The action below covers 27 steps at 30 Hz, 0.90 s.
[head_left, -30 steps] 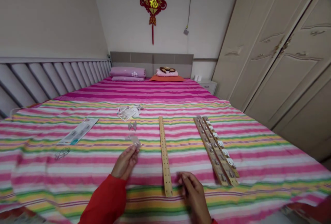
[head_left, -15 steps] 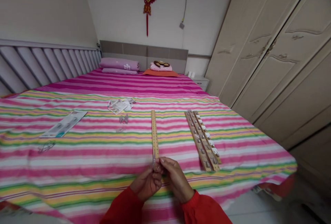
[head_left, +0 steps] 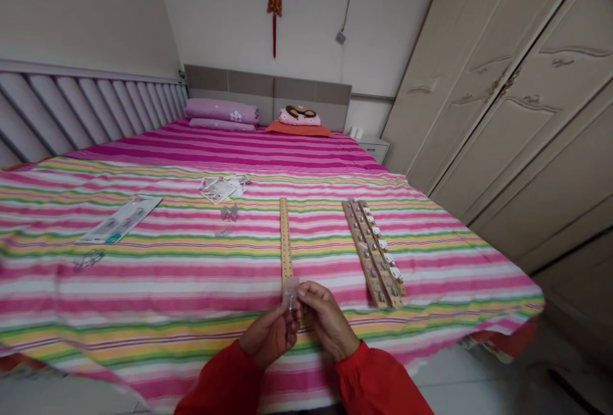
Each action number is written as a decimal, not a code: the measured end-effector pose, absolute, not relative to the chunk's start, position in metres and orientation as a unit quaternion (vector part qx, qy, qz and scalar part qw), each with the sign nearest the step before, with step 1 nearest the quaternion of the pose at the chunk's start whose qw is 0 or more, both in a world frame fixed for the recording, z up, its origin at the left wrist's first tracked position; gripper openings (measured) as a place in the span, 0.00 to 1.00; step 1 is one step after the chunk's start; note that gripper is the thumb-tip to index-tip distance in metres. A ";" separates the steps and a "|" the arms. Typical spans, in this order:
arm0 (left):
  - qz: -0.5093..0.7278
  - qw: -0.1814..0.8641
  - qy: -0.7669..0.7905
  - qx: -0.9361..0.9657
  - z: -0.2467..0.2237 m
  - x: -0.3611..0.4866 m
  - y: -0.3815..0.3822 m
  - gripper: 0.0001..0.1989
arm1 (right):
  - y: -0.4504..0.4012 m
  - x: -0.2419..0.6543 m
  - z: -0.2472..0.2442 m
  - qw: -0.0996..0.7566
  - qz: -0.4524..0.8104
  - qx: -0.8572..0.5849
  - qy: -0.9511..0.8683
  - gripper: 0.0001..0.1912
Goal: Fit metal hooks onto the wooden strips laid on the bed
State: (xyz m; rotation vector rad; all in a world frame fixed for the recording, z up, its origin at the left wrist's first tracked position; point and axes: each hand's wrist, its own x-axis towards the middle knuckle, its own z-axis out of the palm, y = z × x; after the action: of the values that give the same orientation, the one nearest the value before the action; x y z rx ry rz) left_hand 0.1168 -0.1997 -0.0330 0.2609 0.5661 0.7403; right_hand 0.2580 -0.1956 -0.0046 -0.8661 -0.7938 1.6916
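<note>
Between my two hands, close to the near edge of the bed, is a small clear plastic piece [head_left: 290, 294] with something shiny in or on it. My left hand [head_left: 271, 337] grips it from below with curled fingers. On its right side, my right hand [head_left: 328, 320] pinches it between thumb and fingers. Just beyond lies a narrow wooden strip [head_left: 286, 236] with rows of small holes, its near end hidden behind the plastic. Off to the right lie brown strips [head_left: 366, 255] side by side, bearing small metal pieces and a row of white round ones.
Left of the wooden strip lie clear plastic pieces [head_left: 228, 212] and a pile of cards or packets [head_left: 224, 189]. Farther left are a long flat package [head_left: 119, 220] and thin wire-like loops [head_left: 89, 260]. A striped sheet [head_left: 182, 287] covers the bed; a wardrobe [head_left: 502, 102] stands at right.
The clear plastic piece has turned from edge-on to show its flat face. My hands stay on it, and the view has tilted slightly downward.
</note>
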 end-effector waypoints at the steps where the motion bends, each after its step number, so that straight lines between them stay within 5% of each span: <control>1: 0.360 0.867 0.307 0.154 -0.033 0.113 -0.198 0.21 | -0.193 0.262 -0.006 0.523 0.692 -0.364 -0.338 0.17; 10: 0.437 0.570 0.579 0.384 -0.065 0.082 -0.193 0.27 | -0.183 0.280 -0.032 0.476 0.633 -0.451 -0.412 0.22; 18: 0.373 0.720 0.510 0.285 -0.056 0.100 -0.191 0.35 | -0.175 0.266 -0.043 0.463 0.634 -0.481 -0.391 0.21; 27: 0.384 0.736 0.483 0.279 -0.049 0.108 -0.185 0.33 | -0.172 0.255 -0.044 0.463 0.621 -0.515 -0.367 0.19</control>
State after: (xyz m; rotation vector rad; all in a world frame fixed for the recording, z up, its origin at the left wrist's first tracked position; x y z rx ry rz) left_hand 0.1077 -0.1853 -0.0490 0.6130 1.0604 0.8435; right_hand 0.2554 -0.1715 -0.0436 -1.2656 -0.9017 1.5265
